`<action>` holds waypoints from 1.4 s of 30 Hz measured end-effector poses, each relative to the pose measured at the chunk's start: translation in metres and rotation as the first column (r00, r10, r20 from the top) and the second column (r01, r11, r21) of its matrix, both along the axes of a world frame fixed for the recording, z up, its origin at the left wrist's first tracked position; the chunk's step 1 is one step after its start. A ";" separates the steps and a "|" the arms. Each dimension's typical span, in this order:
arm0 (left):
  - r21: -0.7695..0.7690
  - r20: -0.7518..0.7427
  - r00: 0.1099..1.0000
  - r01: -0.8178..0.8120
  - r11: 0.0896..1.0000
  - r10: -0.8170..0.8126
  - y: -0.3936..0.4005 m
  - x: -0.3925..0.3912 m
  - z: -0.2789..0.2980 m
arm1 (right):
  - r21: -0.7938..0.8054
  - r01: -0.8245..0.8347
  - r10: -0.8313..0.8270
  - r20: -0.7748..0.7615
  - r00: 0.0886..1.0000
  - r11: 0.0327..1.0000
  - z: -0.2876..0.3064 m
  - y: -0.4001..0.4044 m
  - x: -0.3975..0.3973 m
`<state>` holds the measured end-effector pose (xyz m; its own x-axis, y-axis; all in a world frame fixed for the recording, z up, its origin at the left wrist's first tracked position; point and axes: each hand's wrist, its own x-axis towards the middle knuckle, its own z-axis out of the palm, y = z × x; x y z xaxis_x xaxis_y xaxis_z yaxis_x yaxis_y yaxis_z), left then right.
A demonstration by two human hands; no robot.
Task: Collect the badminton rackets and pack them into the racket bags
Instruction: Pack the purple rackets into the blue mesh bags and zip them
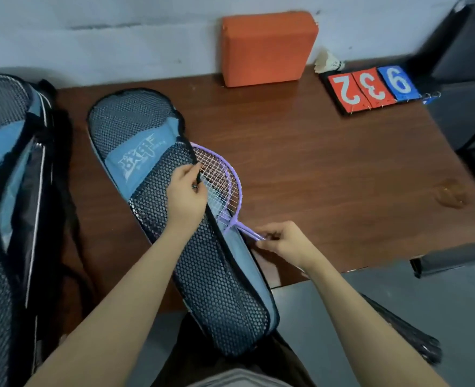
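Head view: blue mesh racket bag (158, 208) lies diagonally on brown table (328, 163), its edge unzipped. Purple badminton racket (225, 188) half inside, head and shaft sticking out on the right. Left hand (184, 195) pinches the bag's open edge; right hand (282, 240) pinches the racket shaft. Second racket bag (10, 191) far left. Orange foam block (267, 48), shuttlecock (328, 62), flip scoreboard (373, 88) at table's back.

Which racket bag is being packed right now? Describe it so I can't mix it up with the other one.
On the brown table, find the orange block against the wall. The bag lies left of it, toward the table's front edge. Unlike the second bag at the far left, it has a purple racket sticking out of its open side.
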<state>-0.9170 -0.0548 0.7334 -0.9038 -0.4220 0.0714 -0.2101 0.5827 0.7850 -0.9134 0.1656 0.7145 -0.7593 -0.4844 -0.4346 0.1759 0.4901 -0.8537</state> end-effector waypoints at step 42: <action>0.391 0.056 0.987 -0.163 0.906 0.153 -0.048 0.000 0.026 | -0.063 0.469 -0.470 0.004 0.883 0.881 0.031 -0.067 0.003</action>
<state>-0.9172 -0.1024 0.7598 -0.8224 -0.5487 -0.1504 -0.2951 0.1854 0.9373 -0.9101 0.0981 0.7453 -0.9088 -0.0951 -0.4063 0.3632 0.2994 -0.8823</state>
